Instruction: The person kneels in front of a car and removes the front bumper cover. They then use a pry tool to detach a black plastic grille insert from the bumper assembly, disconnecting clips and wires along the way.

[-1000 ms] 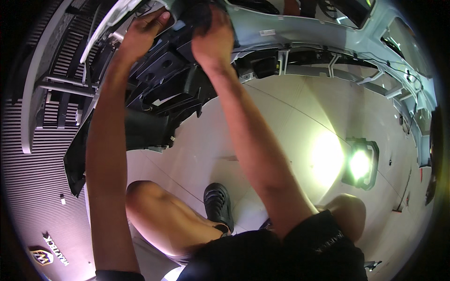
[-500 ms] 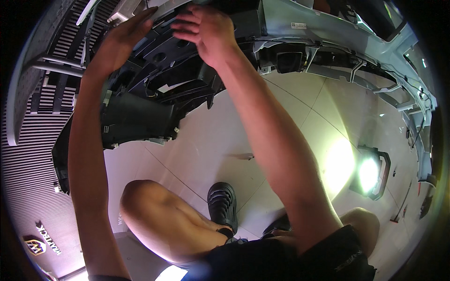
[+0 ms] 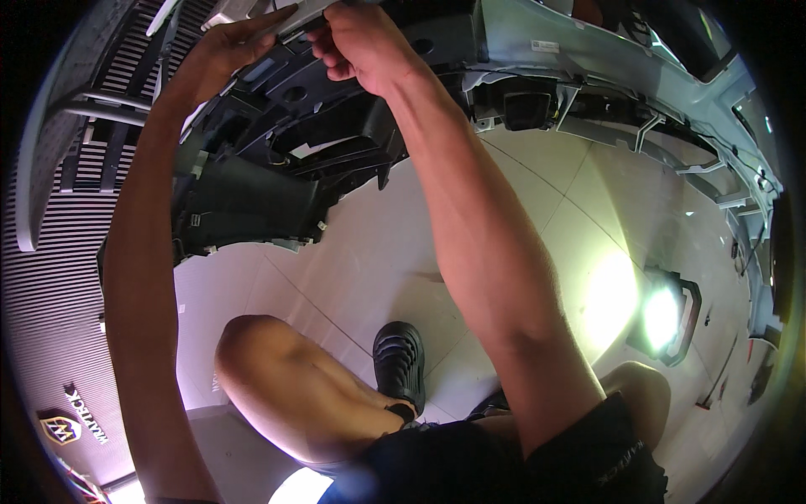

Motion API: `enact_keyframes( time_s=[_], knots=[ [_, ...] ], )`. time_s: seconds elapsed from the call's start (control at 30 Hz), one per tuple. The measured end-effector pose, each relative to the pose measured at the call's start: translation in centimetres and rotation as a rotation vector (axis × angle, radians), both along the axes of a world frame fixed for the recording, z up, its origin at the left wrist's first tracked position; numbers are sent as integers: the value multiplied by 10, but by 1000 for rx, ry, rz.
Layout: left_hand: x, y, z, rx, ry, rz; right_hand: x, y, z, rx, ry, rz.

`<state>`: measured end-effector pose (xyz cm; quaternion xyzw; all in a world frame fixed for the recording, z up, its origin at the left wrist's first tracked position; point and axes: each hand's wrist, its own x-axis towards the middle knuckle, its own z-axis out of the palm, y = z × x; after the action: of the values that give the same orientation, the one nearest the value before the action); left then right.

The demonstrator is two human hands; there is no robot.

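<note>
A large car bumper, its black plastic inner side (image 3: pixel 252 197) turned toward me, arches across the upper part of the view. My left hand (image 3: pixel 220 60) reaches to its upper left, fingers stretched out along a light grey strip-like edge (image 3: pixel 304 15). Close by on the right, my right hand (image 3: pixel 365 46) has its fingers curled, with thumb and forefinger pinched together at the end of that same edge. What the pinch holds is hidden by the fingers and the frame's top. Both arms are raised, and a gap separates the hands.
A lit work lamp (image 3: pixel 663 317) stands on the tiled floor (image 3: pixel 369 252) at the right. The bumper's grey outer part (image 3: pixel 579 63) curves down the right side. Metal stand bars (image 3: pixel 101 111) are at the left, before a striped wall (image 3: pixel 59 328). Thin tools (image 3: pixel 714 382) lie far right.
My right hand's spread fingers have curled into a pinch at the grey edge. The left hand has shifted slightly, its fingers now along that edge. The view has moved a little.
</note>
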<state>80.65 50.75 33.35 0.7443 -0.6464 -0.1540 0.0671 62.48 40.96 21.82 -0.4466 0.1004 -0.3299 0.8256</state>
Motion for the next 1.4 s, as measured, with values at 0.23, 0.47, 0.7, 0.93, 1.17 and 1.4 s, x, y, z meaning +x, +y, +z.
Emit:
enact_keyframes(
  time_s=[0.23, 0.47, 0.7, 0.93, 1.17, 1.4],
  knots=[
    [-9, 2, -8, -119, 3, -3, 9, 7, -5, -5, 59, -126],
    [-18, 0, 2, -82, 63, 40, 5, 8, -5, -109, 134, -185],
    [-9, -2, -5, -115, 4, -4, 11, 2, -16, 66, -6, -81],
    [-14, 2, -9, -130, 113, -30, -9, 17, -5, 37, 81, -90],
    [-10, 4, -8, -195, 30, -46, 16, 29, -9, -108, -64, -251],
    [2, 0, -21, -253, 29, -184, 22, 33, -18, -91, -81, -346]
  ],
)
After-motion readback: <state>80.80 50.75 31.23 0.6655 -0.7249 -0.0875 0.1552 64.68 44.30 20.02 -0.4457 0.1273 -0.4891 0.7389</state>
